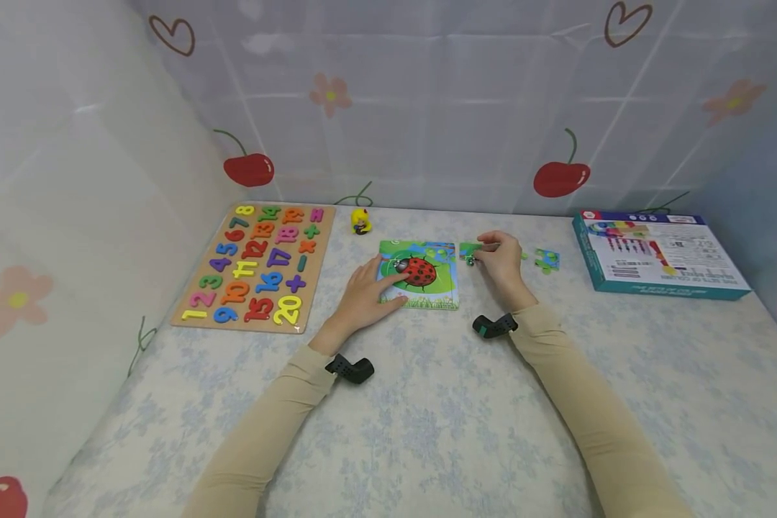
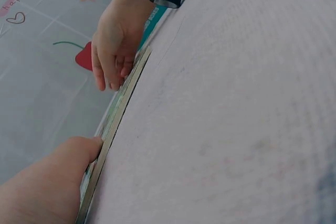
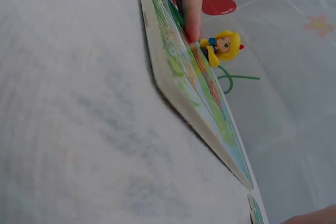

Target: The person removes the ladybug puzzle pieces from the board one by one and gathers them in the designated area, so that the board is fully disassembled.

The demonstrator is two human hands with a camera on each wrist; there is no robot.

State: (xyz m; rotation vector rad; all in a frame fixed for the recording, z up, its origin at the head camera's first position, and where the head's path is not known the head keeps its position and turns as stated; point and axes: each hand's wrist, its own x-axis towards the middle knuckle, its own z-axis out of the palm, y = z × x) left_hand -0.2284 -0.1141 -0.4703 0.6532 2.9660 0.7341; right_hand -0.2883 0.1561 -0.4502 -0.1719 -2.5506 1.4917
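A square puzzle board (image 1: 443,296) with a red ladybug on green lies in the middle of the table. My left hand (image 1: 367,293) rests on its left side, index finger stretched over the picture and thumb by the near edge. Just right of the board is a green and blue puzzle piece (image 1: 467,250). My right hand (image 1: 501,260) pinches at this piece's right side with bent fingers, partly hiding it. Another puzzle piece (image 1: 547,260) lies farther right. In the right wrist view, fingers (image 3: 190,9) of my left hand lie over the board.
A wooden number board (image 1: 317,298) with colourful digits lies at the left. Behind the puzzle stands a small yellow-haired figurine (image 1: 360,221). A flat teal-edged box (image 1: 660,255) sits at the right. Patterned curtains (image 1: 427,129) hang behind the table.
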